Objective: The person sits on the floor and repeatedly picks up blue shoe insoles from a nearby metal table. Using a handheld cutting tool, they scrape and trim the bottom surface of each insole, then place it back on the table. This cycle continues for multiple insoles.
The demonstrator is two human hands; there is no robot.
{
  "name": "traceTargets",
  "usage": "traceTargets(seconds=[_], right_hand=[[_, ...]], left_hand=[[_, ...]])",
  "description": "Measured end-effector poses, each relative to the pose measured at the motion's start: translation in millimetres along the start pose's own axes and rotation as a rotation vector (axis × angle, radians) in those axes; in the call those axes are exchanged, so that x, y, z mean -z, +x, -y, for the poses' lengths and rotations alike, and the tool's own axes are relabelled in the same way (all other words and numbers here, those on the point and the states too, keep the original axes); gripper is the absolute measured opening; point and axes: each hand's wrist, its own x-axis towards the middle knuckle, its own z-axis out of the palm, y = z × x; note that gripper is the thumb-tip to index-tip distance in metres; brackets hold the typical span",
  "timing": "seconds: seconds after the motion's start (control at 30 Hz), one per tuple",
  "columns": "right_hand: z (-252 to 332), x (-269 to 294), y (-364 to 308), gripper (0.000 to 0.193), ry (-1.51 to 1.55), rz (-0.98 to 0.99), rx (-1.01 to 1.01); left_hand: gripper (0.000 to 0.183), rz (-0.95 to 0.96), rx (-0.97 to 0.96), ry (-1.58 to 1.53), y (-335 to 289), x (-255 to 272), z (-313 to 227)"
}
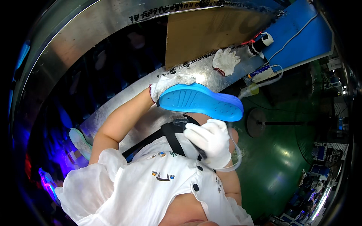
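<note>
A blue shoe sole [200, 101] is held tilted in front of me, its grooved and dimpled face showing. My left hand [171, 82], in a white knit glove, is closed on the sole's far edge at its left end. Just below the sole is my right hand [212, 141], also gloved in white, its fingers bent and closed. What it holds, if anything, is hidden by the glove. A clear hose [238, 154] curves along the outside of that hand to its wrist.
A metal bench [113, 113] carries a loose white glove [225, 61] and a cardboard sheet [211, 37]. A pale sole [80, 141] lies at left. Beyond a blue panel [298, 34] with a cable stands a fan [260, 123] on the green floor. Dark racked shapes are at far left.
</note>
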Motion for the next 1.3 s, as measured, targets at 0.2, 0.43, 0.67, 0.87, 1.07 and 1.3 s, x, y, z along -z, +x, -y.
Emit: traceTargets(seconds=[0.2,0.43,0.67,0.87,1.07,1.3], right_hand=[[-7.6,-5.3,-10.1,0.026,-0.283,-0.034,0.048],[-16.5,7.8,-10.3,0.026,-0.316,-0.119,-0.047],[-22.3,16.0,-10.1,0.034,-0.255,-0.262,-0.116],[-13.6,21.7,-13.1,0.032,-0.22,-0.194,-0.012],[-13.8,16.2,-11.9,0.027,-0.122,-0.173,-0.001],[-21.7,-24.1,14.2,0.024,-0.176,-0.509,-0.145]], left_hand=[[0.037,-0.179,0.157,0.123,-14.9,-26.5,-34.7],[0.055,-0.199,-0.026,0.334,-12.6,-3.5,-18.4],[0.035,-0.264,0.017,0.092,-24.4,-20.8,-42.6],[0.029,-0.421,-0.045,-0.093,-40.9,-40.8,-52.7],[0.069,-0.057,-0.025,-0.204,-34.9,-21.4,-43.9],[0.078,-0.275,-0.359,-0.771,-9.0,-74.6,29.5]])
